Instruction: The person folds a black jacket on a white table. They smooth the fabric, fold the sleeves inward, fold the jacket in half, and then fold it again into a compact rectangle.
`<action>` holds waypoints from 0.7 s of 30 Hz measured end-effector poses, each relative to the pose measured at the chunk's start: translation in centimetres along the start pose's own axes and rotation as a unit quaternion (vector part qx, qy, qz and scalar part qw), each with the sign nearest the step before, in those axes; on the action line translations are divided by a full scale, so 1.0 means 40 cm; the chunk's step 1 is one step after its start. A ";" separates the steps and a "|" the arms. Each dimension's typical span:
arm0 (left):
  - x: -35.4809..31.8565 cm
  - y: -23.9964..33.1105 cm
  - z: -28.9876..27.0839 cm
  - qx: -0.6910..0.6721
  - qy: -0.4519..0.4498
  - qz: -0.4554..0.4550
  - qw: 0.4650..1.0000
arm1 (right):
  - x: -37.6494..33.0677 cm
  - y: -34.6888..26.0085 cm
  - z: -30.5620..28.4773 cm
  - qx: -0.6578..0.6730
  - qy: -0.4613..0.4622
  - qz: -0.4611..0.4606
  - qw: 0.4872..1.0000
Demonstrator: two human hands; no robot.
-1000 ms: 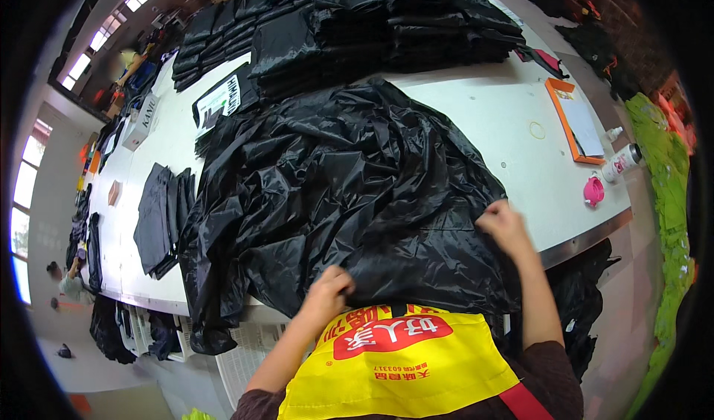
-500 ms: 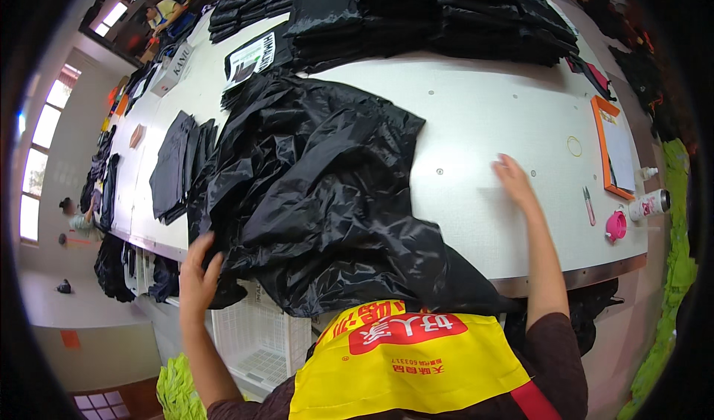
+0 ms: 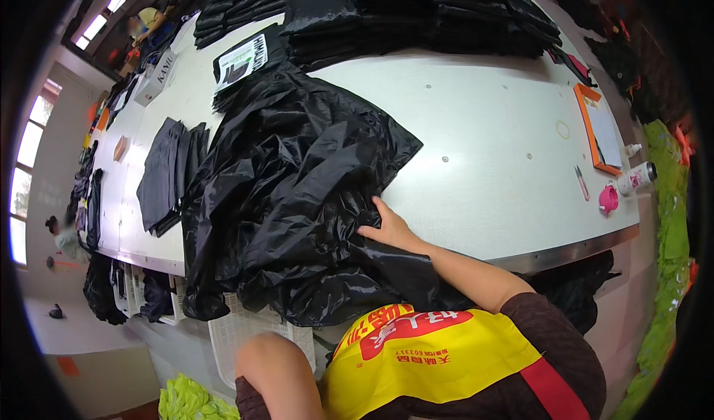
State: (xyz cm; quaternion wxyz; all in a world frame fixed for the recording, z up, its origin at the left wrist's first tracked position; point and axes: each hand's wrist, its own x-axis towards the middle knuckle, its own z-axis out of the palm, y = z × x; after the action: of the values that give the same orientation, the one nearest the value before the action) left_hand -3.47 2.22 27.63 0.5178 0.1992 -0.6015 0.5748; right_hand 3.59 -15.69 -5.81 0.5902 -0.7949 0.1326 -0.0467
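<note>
A large, crumpled piece of thin, shiny black fabric [image 3: 290,189] lies over the near left part of the white table [image 3: 476,197] and hangs past its front edge. My right hand [image 3: 390,230] is at its right side, thumb and fingers closed on a fold; some fingertips are hidden in the cloth. My left arm [image 3: 279,368] is bent low in front of the table. Its hand does not show. Left of the fabric lies a small stack of folded dark cloth [image 3: 163,174].
Tall stacks of folded black goods [image 3: 416,14] line the far side, beside a printed packet [image 3: 239,63]. At the right are an orange tray [image 3: 595,133], tweezers [image 3: 581,183], a pink cup [image 3: 608,199] and a bottle [image 3: 636,177]. A white basket [image 3: 227,342] stands below.
My right hand has come left from above the bare tabletop onto the black fabric, pushing its right edge inward. My left hand has left the fabric's left side and dropped out of view.
</note>
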 end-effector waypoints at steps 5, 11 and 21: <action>-0.307 -0.046 -0.141 0.137 -0.468 -0.365 0.793 | -0.080 0.083 0.209 -0.110 0.090 -0.085 0.986; -0.667 0.007 -0.408 0.242 -0.707 -0.473 0.467 | -0.259 -0.287 0.355 -0.102 -0.432 -0.093 0.891; -0.208 0.289 -0.734 0.005 -0.679 -0.480 0.556 | 0.152 -0.517 0.456 -0.259 -0.390 -0.476 0.745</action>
State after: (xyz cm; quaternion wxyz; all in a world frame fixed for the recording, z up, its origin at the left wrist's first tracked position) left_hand 1.65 28.60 9.15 0.1546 0.7918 -0.5877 -0.0611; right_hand 16.86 5.14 7.89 0.2635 -0.8259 -0.4977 0.0288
